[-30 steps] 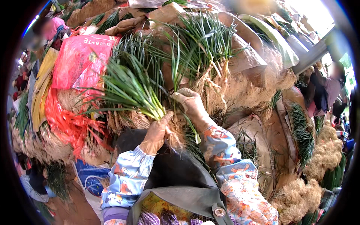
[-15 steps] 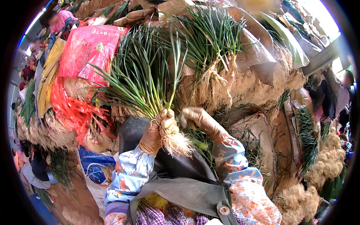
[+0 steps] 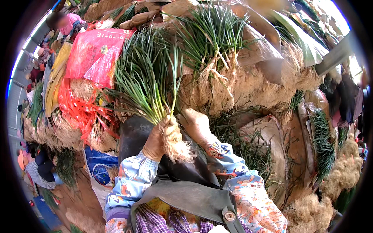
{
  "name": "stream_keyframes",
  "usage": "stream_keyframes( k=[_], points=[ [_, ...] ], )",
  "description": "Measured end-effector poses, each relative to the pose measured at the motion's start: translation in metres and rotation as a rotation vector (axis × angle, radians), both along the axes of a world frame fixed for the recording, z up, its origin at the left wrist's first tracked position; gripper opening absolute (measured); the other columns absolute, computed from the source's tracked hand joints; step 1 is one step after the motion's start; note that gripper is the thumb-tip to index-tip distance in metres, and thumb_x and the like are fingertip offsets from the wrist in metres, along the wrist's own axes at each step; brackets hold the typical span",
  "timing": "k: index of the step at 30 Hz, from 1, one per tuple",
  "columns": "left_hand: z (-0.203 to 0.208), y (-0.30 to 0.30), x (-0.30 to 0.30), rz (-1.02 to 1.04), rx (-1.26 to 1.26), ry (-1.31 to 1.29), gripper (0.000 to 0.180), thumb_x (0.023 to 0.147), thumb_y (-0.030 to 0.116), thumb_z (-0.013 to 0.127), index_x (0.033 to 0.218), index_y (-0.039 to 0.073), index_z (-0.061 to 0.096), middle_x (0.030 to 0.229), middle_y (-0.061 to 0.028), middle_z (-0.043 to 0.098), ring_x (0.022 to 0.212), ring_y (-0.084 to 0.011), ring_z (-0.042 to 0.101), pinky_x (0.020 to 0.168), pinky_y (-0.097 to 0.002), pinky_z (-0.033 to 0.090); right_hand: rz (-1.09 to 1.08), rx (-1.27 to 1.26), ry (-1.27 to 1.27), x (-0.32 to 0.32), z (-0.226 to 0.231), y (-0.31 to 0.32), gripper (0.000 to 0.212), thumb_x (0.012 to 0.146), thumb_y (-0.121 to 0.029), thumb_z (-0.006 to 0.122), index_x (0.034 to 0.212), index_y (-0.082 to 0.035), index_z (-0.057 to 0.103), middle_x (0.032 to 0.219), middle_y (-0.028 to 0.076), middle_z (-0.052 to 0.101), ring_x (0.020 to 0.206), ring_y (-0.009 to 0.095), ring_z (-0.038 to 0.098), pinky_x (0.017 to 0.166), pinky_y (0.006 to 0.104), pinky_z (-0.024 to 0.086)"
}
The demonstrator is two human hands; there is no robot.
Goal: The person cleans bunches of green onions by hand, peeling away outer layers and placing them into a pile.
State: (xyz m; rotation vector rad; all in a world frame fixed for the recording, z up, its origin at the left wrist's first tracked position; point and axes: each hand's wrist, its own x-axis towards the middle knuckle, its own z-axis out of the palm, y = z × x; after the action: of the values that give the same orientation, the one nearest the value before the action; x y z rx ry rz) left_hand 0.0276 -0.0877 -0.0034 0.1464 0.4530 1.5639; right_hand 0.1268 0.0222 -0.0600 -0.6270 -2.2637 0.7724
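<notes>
My left hand (image 3: 163,138), in a brownish glove, is closed round a bunch of green onions (image 3: 155,103). Their long dark-green leaves fan up and away from me, and the pale stringy roots (image 3: 179,150) hang out below the fist. Just right of the stems is my right hand (image 3: 195,125), gloved the same way, with its fingers curled in; whatever they may pinch is hidden. Beyond the hands, another bunch of the same plants (image 3: 217,42) lies on a heap of rooted plants (image 3: 213,97), roots toward me.
A red plastic sack (image 3: 95,54) covers bundles at the left, above torn red plastic (image 3: 85,116). Loose green leaves (image 3: 252,151) are scattered on brown sheeting at the right. A blue bag (image 3: 100,167) lies by my left arm. Other people (image 3: 42,167) sit among the piles.
My right hand has moved slightly left and down, closer to the left fist, and its fingers now show more clearly. The left hand keeps its hold, shifted slightly left.
</notes>
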Motion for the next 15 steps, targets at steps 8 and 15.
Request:
stream_keyframes(
  k=[8, 15],
  points=[
    [0.067, 0.013, -0.001, 0.203, 0.049, 0.182, 0.025, 0.092, 0.022, 0.046, 0.105, 0.001, 0.048, 0.06, -0.0001, 0.042, 0.051, -0.0098, 0.044, 0.051, -0.0245, 0.038, 0.365, -0.404, -0.158, 0.081, -0.014, 0.055, 0.024, 0.087, -0.019, 0.048, 0.106, -0.007, 0.058, 0.089, 0.012, 0.062, 0.075, 0.02, 0.061, 0.069, 0.0309, 0.05],
    [0.029, 0.047, -0.025, 0.042, -0.057, 0.322, 0.03, 0.086, 0.027, 0.056, 0.101, 0.001, 0.053, 0.057, 0.0031, 0.042, 0.051, -0.0088, 0.043, 0.054, -0.0239, 0.04, -0.615, -0.113, -0.275, -0.021, 0.09, 0.178, 0.031, 0.082, -0.037, 0.056, 0.087, -0.007, 0.06, 0.074, 0.014, 0.061, 0.075, 0.031, 0.059, 0.072, 0.0394, 0.045]
  ],
)
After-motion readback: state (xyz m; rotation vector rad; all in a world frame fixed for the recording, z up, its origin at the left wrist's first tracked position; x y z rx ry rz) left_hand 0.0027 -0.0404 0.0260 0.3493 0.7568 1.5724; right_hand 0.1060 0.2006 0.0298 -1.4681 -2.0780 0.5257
